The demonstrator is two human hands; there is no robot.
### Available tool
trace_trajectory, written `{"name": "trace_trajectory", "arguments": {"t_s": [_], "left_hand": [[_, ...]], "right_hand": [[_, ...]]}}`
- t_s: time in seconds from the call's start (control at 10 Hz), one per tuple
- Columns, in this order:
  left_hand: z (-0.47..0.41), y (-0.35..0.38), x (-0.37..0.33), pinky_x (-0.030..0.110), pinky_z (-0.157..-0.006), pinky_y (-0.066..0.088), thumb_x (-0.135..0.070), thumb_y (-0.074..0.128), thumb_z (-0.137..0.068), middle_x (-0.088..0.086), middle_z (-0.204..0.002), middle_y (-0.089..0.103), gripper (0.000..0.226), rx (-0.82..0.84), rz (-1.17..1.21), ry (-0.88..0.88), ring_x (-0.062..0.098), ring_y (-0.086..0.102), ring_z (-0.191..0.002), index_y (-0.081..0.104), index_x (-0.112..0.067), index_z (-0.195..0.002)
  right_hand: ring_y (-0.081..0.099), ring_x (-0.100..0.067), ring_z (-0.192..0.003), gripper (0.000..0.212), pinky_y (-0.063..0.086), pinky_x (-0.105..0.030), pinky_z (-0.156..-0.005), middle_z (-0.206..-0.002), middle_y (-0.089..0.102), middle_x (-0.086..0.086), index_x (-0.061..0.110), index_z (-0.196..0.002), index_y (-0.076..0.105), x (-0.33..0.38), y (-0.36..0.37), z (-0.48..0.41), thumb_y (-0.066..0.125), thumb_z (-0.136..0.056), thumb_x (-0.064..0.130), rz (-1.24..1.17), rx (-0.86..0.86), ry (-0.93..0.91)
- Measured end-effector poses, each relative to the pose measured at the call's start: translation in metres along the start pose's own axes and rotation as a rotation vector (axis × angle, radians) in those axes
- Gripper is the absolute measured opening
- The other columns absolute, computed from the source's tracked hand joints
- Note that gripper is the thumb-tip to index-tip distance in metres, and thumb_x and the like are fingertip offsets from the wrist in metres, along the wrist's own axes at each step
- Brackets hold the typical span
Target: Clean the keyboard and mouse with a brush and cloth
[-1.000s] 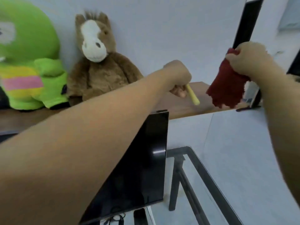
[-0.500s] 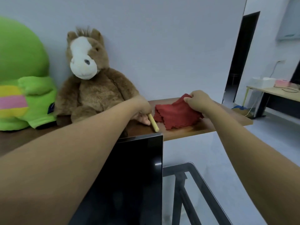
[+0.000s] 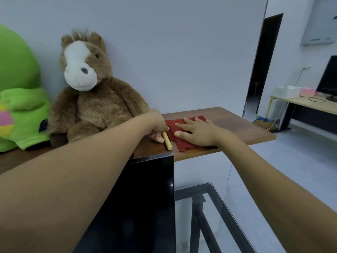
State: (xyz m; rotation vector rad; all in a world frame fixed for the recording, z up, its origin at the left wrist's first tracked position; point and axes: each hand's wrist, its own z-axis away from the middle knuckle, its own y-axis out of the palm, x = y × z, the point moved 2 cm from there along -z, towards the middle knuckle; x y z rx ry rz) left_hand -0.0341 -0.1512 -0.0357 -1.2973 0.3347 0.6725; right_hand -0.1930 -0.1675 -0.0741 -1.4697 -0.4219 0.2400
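Far left on wooden shelf (image 3: 237,128): green plush toy (image 3: 20,110); beside it, brown plush horse (image 3: 91,99), against wall. Centre: left hand (image 3: 156,125), fingers curled round pale yellow brush handle (image 3: 167,140), lower end on shelf, just left of red cloth (image 3: 180,143). Right: right hand (image 3: 197,133), fingers straight and spread, pressed flat on cloth laid out on shelf. Below: black monitor (image 3: 145,207).

The red cloth (image 3: 183,145) lies spread flat on the wooden shelf (image 3: 237,128) under the flat right hand (image 3: 198,132), near edge scalloped, and just beside it at 9 o'clock the left hand (image 3: 156,125) holds the brush (image 3: 166,140) (only its pale yellow handle shows), free end slanting toward 5 o'clock.
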Motion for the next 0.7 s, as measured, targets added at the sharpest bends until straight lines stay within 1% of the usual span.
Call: {"name": "trace_trajectory", "arguments": {"t_s": [0.1, 0.2, 0.3, 0.4, 0.5, 0.6, 0.7], "left_hand": [[0.002, 0.002, -0.001, 0.020, -0.041, 0.045, -0.021, 0.048, -0.100, 0.013, -0.065, 0.061, 0.028, -0.002, 0.023, -0.008, 0.016, 0.055, -0.035, 0.044, -0.006, -0.077], [0.004, 0.000, 0.000, 0.019, -0.029, 0.044, -0.023, 0.052, -0.098, 0.016, -0.074, 0.051, 0.028, -0.001, 0.085, -0.014, 0.019, 0.056, -0.032, 0.045, 0.002, -0.088], [0.007, -0.001, 0.004, 0.019, -0.031, 0.046, -0.020, 0.050, -0.100, 0.015, -0.078, 0.052, 0.027, 0.036, 0.075, -0.051, 0.021, 0.069, -0.055, 0.051, 0.006, -0.103], [0.008, 0.002, 0.007, 0.017, -0.032, 0.045, -0.021, 0.047, -0.101, 0.010, -0.079, 0.055, 0.029, 0.052, 0.106, -0.070, 0.023, 0.072, -0.086, 0.052, 0.007, -0.093], [0.009, 0.005, 0.006, 0.017, -0.030, 0.044, -0.021, 0.047, -0.101, 0.012, -0.076, 0.053, 0.031, 0.047, 0.158, -0.044, 0.028, 0.069, -0.087, 0.047, 0.002, -0.080], [0.014, -0.001, 0.006, 0.023, -0.035, 0.046, -0.024, 0.048, -0.100, 0.017, -0.076, 0.056, 0.032, -0.018, 0.161, 0.009, 0.023, 0.060, -0.043, 0.048, 0.002, -0.082], [0.019, -0.012, 0.004, 0.028, -0.051, 0.052, -0.026, 0.048, -0.100, 0.018, -0.078, 0.062, 0.034, -0.061, 0.146, 0.055, 0.025, 0.060, -0.051, 0.052, 0.008, -0.098]], "right_hand": [[0.001, -0.025, -0.150, 0.063, -0.001, -0.052, -0.119, -0.163, 0.005, 0.006, 0.044, -0.150, 0.017, 0.003, -0.003, 0.006, 0.018, -0.093, 0.070, -0.031, 0.010, -0.019], [0.010, -0.021, -0.150, 0.055, 0.008, -0.045, -0.121, -0.161, 0.018, 0.001, 0.029, -0.151, 0.028, -0.009, -0.017, 0.011, 0.023, -0.101, 0.052, -0.221, -0.134, 0.024], [0.014, -0.022, -0.149, 0.051, 0.014, -0.043, -0.120, -0.160, 0.022, -0.004, 0.016, -0.149, 0.031, -0.028, -0.024, 0.017, 0.026, -0.105, 0.040, -0.150, -0.153, 0.121], [0.023, -0.028, -0.145, 0.049, 0.021, -0.044, -0.117, -0.158, 0.026, -0.010, 0.008, -0.147, 0.033, -0.028, -0.016, 0.022, 0.024, -0.106, 0.034, -0.100, -0.063, 0.147], [0.025, -0.028, -0.144, 0.048, 0.022, -0.041, -0.115, -0.157, 0.027, -0.011, 0.006, -0.145, 0.034, -0.025, -0.016, 0.027, 0.024, -0.106, 0.032, -0.125, -0.066, 0.135], [0.027, -0.026, -0.143, 0.049, 0.023, -0.038, -0.112, -0.156, 0.030, -0.008, 0.012, -0.147, 0.034, -0.030, -0.022, 0.028, 0.028, -0.105, 0.036, -0.169, -0.125, 0.151], [0.030, -0.026, -0.142, 0.052, 0.024, -0.039, -0.114, -0.155, 0.034, -0.007, 0.015, -0.148, 0.034, -0.034, -0.042, 0.029, 0.032, -0.103, 0.041, -0.200, -0.255, 0.180]]}}
